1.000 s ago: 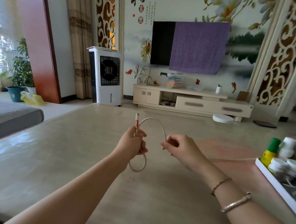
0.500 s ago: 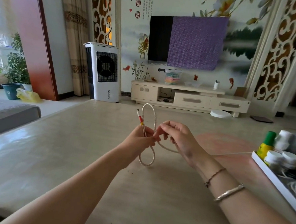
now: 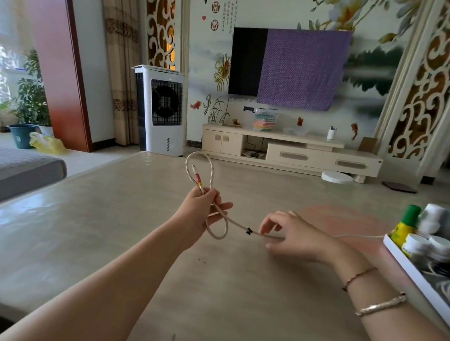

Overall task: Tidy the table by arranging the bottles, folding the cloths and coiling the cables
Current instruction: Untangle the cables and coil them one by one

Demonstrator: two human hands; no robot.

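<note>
A beige braided cable [image 3: 238, 225] with a red and white plug end is held above the table. My left hand [image 3: 200, 213] grips it where two loops cross, one loop standing above the fist and one hanging below. My right hand [image 3: 291, 233] pinches the cable further along, just right of a small black clip, and the rest trails right toward the white tray [image 3: 411, 271]. Several bottles [image 3: 424, 233] with white and green caps stand in that tray, with coiled cables behind them.
The beige table [image 3: 136, 244] spreads wide to the left and in front of my arms. A pink mat [image 3: 346, 218] lies on it beyond my right hand. A grey sofa edge [image 3: 18, 170] sits left of the table.
My right hand left the left hand and slid right along the cable, drawing a straight length. A second loop now stands in my left hand.
</note>
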